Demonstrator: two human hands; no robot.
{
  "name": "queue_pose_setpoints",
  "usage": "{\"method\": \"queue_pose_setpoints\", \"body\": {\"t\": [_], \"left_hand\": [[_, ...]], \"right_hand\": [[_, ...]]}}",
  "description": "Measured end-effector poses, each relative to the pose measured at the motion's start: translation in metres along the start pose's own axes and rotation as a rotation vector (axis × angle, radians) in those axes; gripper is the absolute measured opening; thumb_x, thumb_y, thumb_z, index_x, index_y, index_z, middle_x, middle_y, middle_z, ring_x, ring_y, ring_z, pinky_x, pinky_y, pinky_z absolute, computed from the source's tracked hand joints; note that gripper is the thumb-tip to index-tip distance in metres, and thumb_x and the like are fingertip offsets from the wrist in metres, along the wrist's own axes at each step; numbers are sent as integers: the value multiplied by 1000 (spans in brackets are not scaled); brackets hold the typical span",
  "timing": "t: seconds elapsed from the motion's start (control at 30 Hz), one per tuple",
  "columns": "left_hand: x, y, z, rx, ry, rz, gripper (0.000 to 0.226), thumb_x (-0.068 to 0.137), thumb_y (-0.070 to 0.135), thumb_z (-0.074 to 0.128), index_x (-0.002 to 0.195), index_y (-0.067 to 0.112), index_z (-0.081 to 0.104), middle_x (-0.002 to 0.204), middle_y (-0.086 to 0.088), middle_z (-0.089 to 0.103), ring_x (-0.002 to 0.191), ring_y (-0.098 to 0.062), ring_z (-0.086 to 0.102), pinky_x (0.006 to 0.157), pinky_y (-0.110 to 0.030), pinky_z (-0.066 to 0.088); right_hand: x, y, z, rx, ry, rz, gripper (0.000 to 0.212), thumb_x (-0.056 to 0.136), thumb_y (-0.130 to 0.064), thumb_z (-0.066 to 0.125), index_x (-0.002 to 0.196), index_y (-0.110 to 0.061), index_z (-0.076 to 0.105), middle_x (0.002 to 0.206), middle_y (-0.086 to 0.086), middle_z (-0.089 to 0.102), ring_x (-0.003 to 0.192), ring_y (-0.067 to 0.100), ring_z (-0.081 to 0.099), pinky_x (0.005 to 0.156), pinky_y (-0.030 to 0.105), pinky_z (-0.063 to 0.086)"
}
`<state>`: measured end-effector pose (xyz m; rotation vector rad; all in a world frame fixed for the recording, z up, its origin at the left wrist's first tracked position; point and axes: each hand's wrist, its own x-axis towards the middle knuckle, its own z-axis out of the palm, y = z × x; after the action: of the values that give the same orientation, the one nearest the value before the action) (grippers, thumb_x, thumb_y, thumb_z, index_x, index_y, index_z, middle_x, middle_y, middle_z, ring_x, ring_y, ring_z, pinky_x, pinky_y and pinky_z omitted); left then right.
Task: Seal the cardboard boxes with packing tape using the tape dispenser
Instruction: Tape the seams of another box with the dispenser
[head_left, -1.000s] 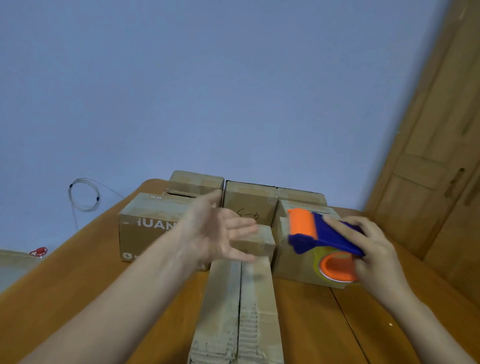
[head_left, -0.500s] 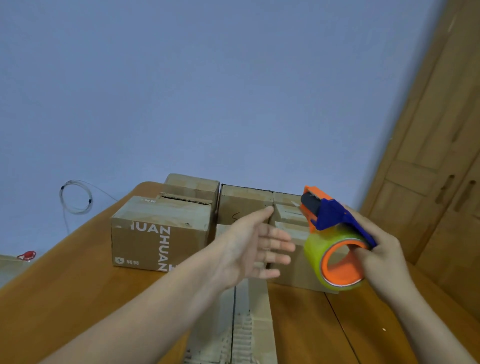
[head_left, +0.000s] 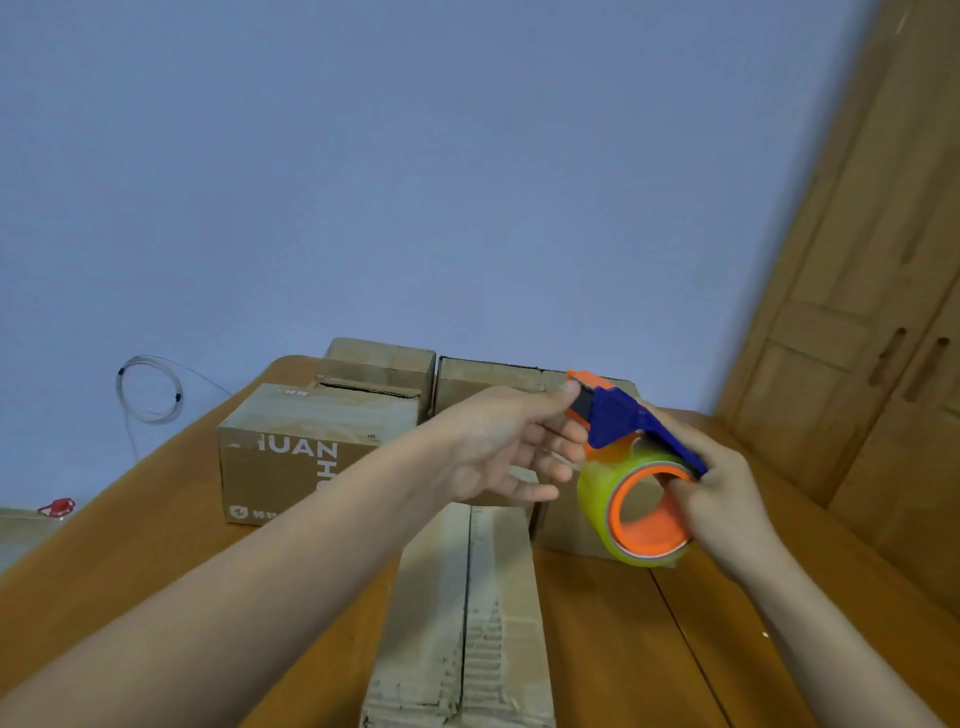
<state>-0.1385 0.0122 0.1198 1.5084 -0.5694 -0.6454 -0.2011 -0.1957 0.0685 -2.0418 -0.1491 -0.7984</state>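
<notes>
I count two bare hands in my view, the left hand (head_left: 511, 448) and the right hand (head_left: 719, 486), and between them one tape dispenser (head_left: 626, 423) carrying one roll of tape (head_left: 597, 493). On the one wooden table (head_left: 130, 530) I can make out five cardboard boxes: the long box (head_left: 462, 613) nearest me, the printed box (head_left: 291, 447), one box behind it (head_left: 379, 358), a back box (head_left: 488, 379), and one partly hidden under the dispenser (head_left: 566, 530), though more may be concealed. Off to the side I see one coil of wire (head_left: 148, 387), one small red object (head_left: 58, 506) and one wooden cabinet (head_left: 883, 312).
</notes>
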Motion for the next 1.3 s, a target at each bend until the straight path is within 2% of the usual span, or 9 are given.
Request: {"method": "queue_pose_setpoints", "body": {"t": [0.17, 0.3, 0.4, 0.57, 0.63, 0.8, 0.93, 1.13, 1.3], "left_hand": [[4, -2, -17, 74, 26, 30, 30, 98, 32, 52, 79, 11, 61, 64, 1, 59, 57, -10, 55, 65, -30, 55], [10, -5, -30, 204, 120, 30, 30, 97, 27, 52, 75, 11, 62, 59, 1, 58, 54, -10, 54, 69, -30, 53], [14, -10, -37, 266, 172, 7, 32, 97, 23, 51, 70, 9, 61, 56, 1, 57, 54, -11, 52, 67, -28, 49], [14, -30, -55, 355, 132, -92, 35, 98, 21, 50, 66, 11, 59, 54, 2, 55, 52, -9, 48, 58, -21, 41], [11, -40, -68, 370, 122, -88, 35, 98, 21, 50, 65, 11, 60, 53, 2, 57, 53, -10, 49, 59, -21, 41], [6, -58, -90, 338, 148, -47, 34, 94, 22, 55, 63, 11, 63, 54, 0, 59, 54, -11, 51, 62, -23, 41], [-6, -68, -113, 323, 206, -23, 34, 94, 23, 53, 64, 11, 59, 52, 1, 55, 49, -9, 48, 55, -19, 40], [-11, -86, -132, 292, 215, 21, 35, 91, 23, 56, 59, 10, 61, 54, -4, 54, 53, -13, 46, 62, -28, 37], [-17, -100, -140, 252, 162, 37, 33, 73, 46, 72, 56, 19, 64, 58, -2, 54, 56, -13, 46, 62, -25, 40]], "right_hand": [[11, 6, -3, -132, -39, -127, 67, 71, 6, 48, 125, -35, 55, 103, -17, 61, 90, -8, 54, 66, 4, 40], [23, 8, -4, -395, -40, -309, 78, 67, 9, 42, 131, -34, 52, 104, -13, 55, 96, 11, 52, 77, 5, 36], [27, 11, 1, -583, -67, -407, 80, 76, 18, 54, 135, -36, 47, 110, 1, 55, 101, 20, 50, 77, 17, 38], [24, 29, 7, -760, -201, -430, 92, 80, 7, 67, 142, -46, 26, 118, 9, 53, 105, 25, 49, 78, 37, 49], [23, 36, 4, -745, -224, -443, 86, 80, 7, 67, 142, -43, 34, 115, 9, 53, 102, 27, 50, 78, 41, 50], [21, 38, 9, -752, -260, -486, 72, 77, 1, 73, 139, -27, 48, 114, 11, 57, 102, 26, 52, 72, 30, 46], [21, 50, -6, -773, -240, -477, 78, 76, 1, 74, 139, -34, 44, 112, 7, 56, 101, 20, 49, 71, 27, 43], [18, 64, -24, -813, -264, -450, 83, 76, 1, 74, 139, -40, 39, 115, 5, 56, 100, 9, 39, 73, 25, 40], [14, 76, -35, -840, -230, -428, 85, 69, 8, 77, 136, -36, 47, 111, 7, 57, 98, 16, 44, 74, 29, 41]]}}
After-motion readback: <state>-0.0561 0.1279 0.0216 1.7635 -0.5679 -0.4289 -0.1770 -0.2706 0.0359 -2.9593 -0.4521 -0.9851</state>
